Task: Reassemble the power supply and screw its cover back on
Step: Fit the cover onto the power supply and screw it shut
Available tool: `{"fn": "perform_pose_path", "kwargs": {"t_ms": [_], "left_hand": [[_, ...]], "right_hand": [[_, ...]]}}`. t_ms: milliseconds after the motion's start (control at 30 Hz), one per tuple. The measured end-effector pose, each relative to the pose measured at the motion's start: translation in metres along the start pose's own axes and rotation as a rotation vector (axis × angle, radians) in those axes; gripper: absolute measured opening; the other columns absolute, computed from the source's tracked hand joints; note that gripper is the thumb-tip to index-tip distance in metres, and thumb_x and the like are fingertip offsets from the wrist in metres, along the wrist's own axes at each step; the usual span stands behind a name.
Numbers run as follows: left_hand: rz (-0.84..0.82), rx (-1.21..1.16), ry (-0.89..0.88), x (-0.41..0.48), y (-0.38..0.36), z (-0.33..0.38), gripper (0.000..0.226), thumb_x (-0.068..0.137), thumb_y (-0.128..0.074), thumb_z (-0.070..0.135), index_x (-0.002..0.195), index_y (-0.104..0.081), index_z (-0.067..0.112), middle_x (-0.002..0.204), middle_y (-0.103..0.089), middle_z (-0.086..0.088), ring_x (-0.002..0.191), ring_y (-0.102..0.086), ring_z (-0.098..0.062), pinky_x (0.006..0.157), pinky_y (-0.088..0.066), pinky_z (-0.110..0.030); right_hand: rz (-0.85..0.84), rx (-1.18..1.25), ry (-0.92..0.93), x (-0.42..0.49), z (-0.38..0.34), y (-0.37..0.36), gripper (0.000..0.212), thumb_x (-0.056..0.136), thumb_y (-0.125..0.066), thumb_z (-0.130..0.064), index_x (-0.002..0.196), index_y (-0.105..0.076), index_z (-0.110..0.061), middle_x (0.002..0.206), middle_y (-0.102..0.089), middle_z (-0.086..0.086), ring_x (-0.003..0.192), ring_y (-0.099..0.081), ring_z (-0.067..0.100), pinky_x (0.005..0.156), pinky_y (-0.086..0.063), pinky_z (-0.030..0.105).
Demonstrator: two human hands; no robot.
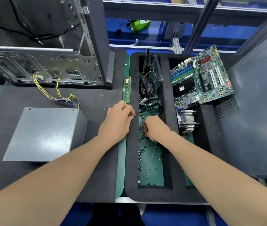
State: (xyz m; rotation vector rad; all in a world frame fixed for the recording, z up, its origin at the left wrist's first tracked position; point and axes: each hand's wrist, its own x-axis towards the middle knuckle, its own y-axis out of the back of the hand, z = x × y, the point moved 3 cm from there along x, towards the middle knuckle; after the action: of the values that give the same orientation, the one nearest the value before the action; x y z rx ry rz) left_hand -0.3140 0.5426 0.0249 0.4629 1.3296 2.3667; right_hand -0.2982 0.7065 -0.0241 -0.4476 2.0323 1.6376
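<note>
The power supply stands on the left part of the table, well apart from both hands, with its flat grey cover facing up. A bundle of yellow and purple wires runs from its far corner up into the open computer case behind it.

To the right lies a black foam tray with long compartments. The left hand rests on the tray's left wall, and its fingers are curled together over the edge – I cannot tell if they hold something. The right hand reaches down into the middle compartment, among many small dark screws scattered on the green bottom. Its fingers are bent downward and hidden under the hand, so whether they pinch a screw is not visible.

A green memory module lies just beyond the left hand. A motherboard leans in the right compartment, with a heatsink near it.
</note>
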Motion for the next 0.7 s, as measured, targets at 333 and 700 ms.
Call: {"fn": "perform_pose_path", "kwargs": {"t_ms": [333,700], "left_hand": [[-0.033,-0.021,0.052,0.001,-0.001,-0.003,0.008,0.104,-0.057,0.02,0.103,-0.063,0.026,0.11,-0.049,0.009,0.101,-0.054,-0.022,0.098,-0.038,-0.035],[-0.003,-0.051,0.025,0.0,0.0,-0.005,0.009,0.103,-0.059,0.016,0.102,-0.065,0.023,0.107,-0.049,0.008,0.098,-0.053,-0.019,0.099,-0.038,-0.035]], "right_hand": [[0.084,0.033,-0.059,0.002,0.001,0.004,0.014,0.092,-0.058,0.006,0.101,-0.065,-0.001,0.106,-0.062,0.014,0.087,-0.061,0.029,0.083,-0.058,0.037],[0.096,-0.059,-0.013,-0.007,-0.002,-0.008,0.015,0.093,-0.067,-0.003,0.108,-0.065,-0.007,0.111,-0.062,0.013,0.096,-0.069,0.035,0.069,-0.047,0.033]]}}
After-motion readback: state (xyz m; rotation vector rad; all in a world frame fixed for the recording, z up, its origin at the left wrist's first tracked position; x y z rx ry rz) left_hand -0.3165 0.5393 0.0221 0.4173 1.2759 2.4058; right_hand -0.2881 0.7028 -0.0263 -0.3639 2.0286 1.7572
